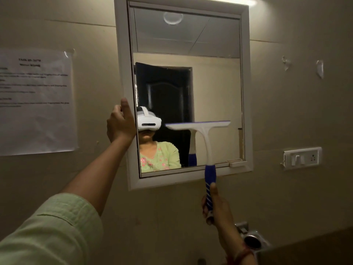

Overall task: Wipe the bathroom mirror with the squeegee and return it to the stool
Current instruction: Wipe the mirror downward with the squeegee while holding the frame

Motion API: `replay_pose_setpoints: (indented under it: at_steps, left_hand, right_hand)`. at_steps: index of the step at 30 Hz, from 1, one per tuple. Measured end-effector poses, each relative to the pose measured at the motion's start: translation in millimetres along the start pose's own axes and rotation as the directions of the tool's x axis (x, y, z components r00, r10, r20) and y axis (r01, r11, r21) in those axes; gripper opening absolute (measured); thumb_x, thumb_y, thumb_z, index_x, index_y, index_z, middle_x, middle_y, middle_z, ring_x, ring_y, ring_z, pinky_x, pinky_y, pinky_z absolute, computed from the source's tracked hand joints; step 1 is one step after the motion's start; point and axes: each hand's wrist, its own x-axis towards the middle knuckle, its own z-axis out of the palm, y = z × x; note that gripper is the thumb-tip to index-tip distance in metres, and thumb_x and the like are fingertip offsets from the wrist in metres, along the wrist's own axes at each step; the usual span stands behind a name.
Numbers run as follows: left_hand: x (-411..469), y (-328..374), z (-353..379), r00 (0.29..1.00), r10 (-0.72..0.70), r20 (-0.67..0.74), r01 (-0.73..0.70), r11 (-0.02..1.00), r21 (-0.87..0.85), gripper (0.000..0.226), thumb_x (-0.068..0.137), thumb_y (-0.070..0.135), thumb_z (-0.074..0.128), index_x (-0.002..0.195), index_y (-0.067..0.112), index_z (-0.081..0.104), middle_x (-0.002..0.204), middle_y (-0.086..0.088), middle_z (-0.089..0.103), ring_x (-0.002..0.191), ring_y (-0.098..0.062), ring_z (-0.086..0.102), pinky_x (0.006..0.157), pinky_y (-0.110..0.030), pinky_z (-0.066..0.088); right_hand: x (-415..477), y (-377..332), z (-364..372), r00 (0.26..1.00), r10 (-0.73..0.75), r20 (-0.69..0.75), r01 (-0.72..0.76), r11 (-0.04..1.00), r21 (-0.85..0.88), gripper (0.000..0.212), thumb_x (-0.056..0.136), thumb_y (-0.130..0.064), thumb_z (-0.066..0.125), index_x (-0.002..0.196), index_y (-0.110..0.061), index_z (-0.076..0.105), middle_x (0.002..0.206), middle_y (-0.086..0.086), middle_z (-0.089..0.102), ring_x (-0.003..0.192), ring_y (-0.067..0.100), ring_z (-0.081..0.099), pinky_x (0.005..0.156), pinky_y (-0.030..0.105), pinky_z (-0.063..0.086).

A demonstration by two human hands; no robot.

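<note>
Mirror: we see a tall rectangular mirror (215, 83) in a white frame, fixed on a beige wall; our left hand (121, 123) grips the frame's left edge.
Squeegee look: the squeegee (207, 138) has a white T-shaped head, a purple blade edge and a blue handle with white stripes.
Squeegee pose: upright, blade level on top, handle pointing down past the frame's bottom edge.
Squeegee place: before the lower right glass, slightly blurred; our right hand (215, 205) grips the handle's low end.

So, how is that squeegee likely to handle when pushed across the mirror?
Probably light: the right hand holds the squeegee up by the handle's end alone. Its white neck and blade look straight, so likely stiff. The striped blue grip should resist slipping.
</note>
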Motion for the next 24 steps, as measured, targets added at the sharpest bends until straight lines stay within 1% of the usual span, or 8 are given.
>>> replay_pose_setpoints:
  at_steps: [2, 5, 10, 13, 15, 17, 20, 24]
  left_hand:
    - [0, 0, 0, 1.0, -0.003, -0.001, 0.003, 1.0, 0.004, 0.052, 0.095, 0.053, 0.017, 0.086, 0.013, 0.049, 0.068, 0.001, 0.046, 0.07, -0.018, 0.043, 0.051, -0.025, 0.023]
    - [0, -1, 0, 1.0, -0.006, -0.004, 0.006, 1.0, 0.001, 0.054, 0.095, 0.052, 0.018, 0.089, 0.01, 0.052, 0.077, -0.004, 0.049, 0.073, -0.018, 0.044, 0.059, -0.027, 0.025]
    - [-1, 1, -1, 1.0, -0.012, 0.007, 0.012, 1.0, -0.003, 0.048, 0.096, 0.051, 0.018, 0.086, 0.015, 0.048, 0.07, 0.001, 0.045, 0.07, -0.016, 0.041, 0.057, -0.026, 0.023]
    - [-1, 2, -1, 1.0, -0.017, 0.001, 0.017, 1.0, 0.001, 0.045, 0.096, 0.05, 0.019, 0.084, 0.017, 0.047, 0.064, 0.006, 0.041, 0.058, -0.008, 0.036, 0.052, -0.024, 0.023]
    - [-1, 1, 0, 1.0, -0.017, 0.002, 0.017, 1.0, -0.001, 0.047, 0.095, 0.051, 0.019, 0.083, 0.016, 0.047, 0.063, 0.007, 0.04, 0.056, -0.004, 0.035, 0.05, -0.019, 0.022]
    - [0, 0, 1, 1.0, -0.016, 0.003, 0.016, 1.0, -0.011, 0.049, 0.095, 0.052, 0.018, 0.083, 0.015, 0.047, 0.065, 0.004, 0.043, 0.058, -0.008, 0.039, 0.05, -0.02, 0.023]
    - [0, 0, 1, 1.0, -0.018, -0.007, 0.018, 1.0, -0.007, 0.048, 0.095, 0.052, 0.019, 0.082, 0.015, 0.047, 0.061, 0.008, 0.04, 0.056, -0.003, 0.036, 0.05, -0.021, 0.022]
    - [1, 1, 0, 1.0, -0.023, -0.008, 0.024, 1.0, 0.014, 0.048, 0.094, 0.053, 0.019, 0.081, 0.016, 0.046, 0.074, -0.002, 0.049, 0.068, -0.017, 0.044, 0.061, -0.027, 0.027]
  right_hand:
    - [6, -11, 0, 0.999, -0.045, -0.011, 0.045, 0.999, 0.019, 0.061, 0.072, -0.07, 0.031, 0.061, -0.015, 0.055, 0.043, -0.007, 0.05, 0.037, 0.006, 0.045, 0.039, 0.017, 0.035]
    - [6, -4, -2, 0.997, -0.068, -0.047, 0.068, 0.998, 0.013, 0.061, 0.072, -0.07, 0.032, 0.06, -0.014, 0.055, 0.045, -0.004, 0.05, 0.038, 0.007, 0.044, 0.038, 0.017, 0.035]
    - [-16, 37, 0, 0.994, -0.012, -0.105, 0.01, 1.0, -0.023, 0.078, 0.051, -0.09, 0.033, 0.051, -0.013, 0.05, 0.038, -0.004, 0.045, 0.031, 0.005, 0.04, 0.033, 0.014, 0.032]
    - [-13, 30, 1, 0.999, 0.015, -0.045, -0.017, 0.999, -0.042, 0.064, 0.066, -0.072, 0.03, 0.055, -0.012, 0.049, 0.038, -0.006, 0.047, 0.032, 0.005, 0.041, 0.034, 0.015, 0.033]
    - [-6, 16, 1, 1.0, 0.005, -0.012, -0.005, 0.999, -0.046, 0.061, 0.069, -0.071, 0.029, 0.057, -0.015, 0.051, 0.042, -0.006, 0.048, 0.036, 0.006, 0.043, 0.038, 0.017, 0.034]
    - [-1, 9, 1, 1.0, -0.006, -0.002, 0.005, 1.0, -0.029, 0.061, 0.068, -0.072, 0.03, 0.058, -0.017, 0.051, 0.046, -0.005, 0.049, 0.039, 0.007, 0.043, 0.04, 0.019, 0.035]
    - [-5, 19, 2, 1.0, -0.008, -0.021, 0.008, 1.0, -0.016, 0.059, 0.069, -0.069, 0.031, 0.059, -0.015, 0.05, 0.047, -0.003, 0.047, 0.035, 0.004, 0.041, 0.036, 0.016, 0.034]
    - [-23, 52, 3, 0.999, 0.047, -0.021, -0.047, 0.999, 0.018, 0.057, 0.071, -0.064, 0.032, 0.061, -0.01, 0.048, 0.048, 0.001, 0.045, 0.033, 0.003, 0.04, 0.034, 0.014, 0.034]
